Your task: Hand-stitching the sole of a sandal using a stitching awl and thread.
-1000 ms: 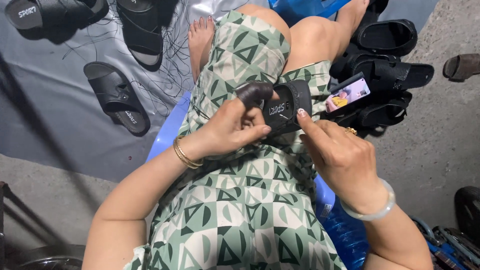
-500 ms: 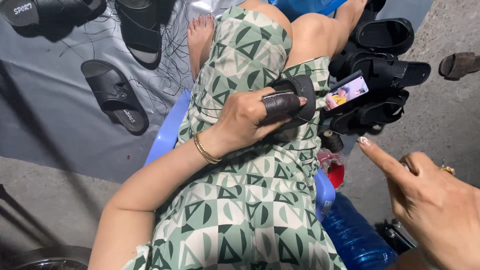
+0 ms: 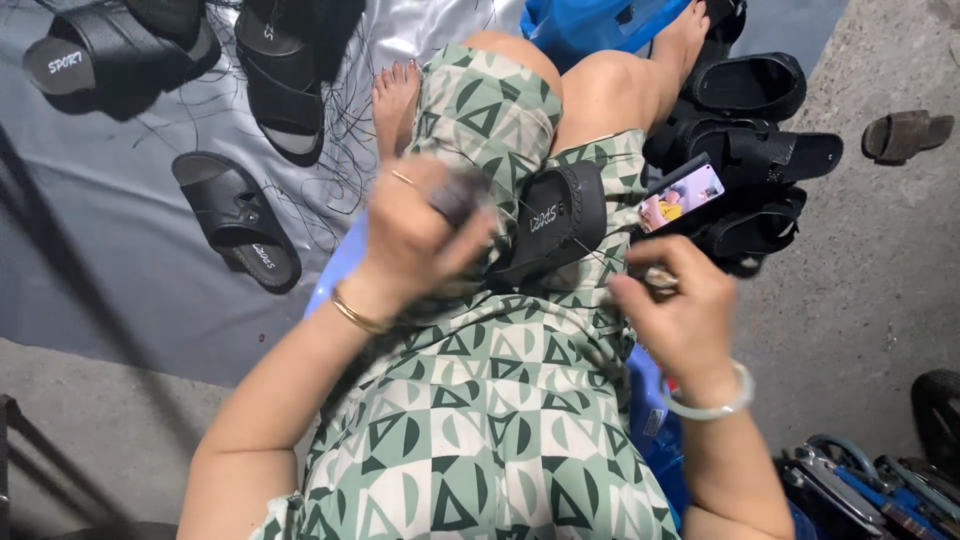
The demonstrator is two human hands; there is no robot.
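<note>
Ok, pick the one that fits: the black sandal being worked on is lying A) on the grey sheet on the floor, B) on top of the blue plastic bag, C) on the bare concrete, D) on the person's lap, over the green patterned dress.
D: the black sandal lies across the lap on the green patterned dress, between the left hand and the right hand.

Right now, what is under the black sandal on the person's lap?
The black sandal lies on the green patterned dress over the thigh. The left hand covers its near end, so whatever lies beneath that part is hidden.
</note>
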